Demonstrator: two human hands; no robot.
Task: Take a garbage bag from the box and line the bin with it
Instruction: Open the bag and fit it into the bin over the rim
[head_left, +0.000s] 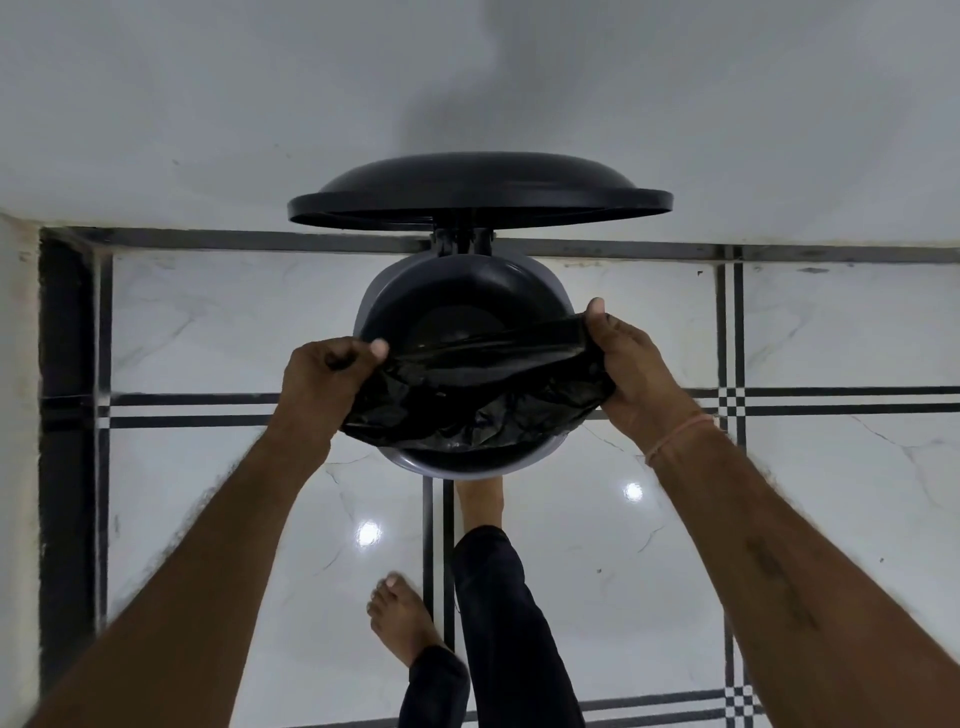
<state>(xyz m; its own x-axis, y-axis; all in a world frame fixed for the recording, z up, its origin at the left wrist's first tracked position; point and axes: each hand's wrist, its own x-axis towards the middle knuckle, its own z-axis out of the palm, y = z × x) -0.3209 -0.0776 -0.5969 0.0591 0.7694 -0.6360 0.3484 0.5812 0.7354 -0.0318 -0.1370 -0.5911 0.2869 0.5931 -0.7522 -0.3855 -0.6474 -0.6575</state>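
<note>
Bin (376, 291) on tiled floor (831, 332), lid (478, 189) raised against wall. Black garbage bag (478, 389) stretched over near half of bin mouth. Left hand (322, 379) and right hand (634, 369): fingers pinched on bag edge at either side

Garbage bag (478, 384) hides bin's (374, 291) near rim
</note>
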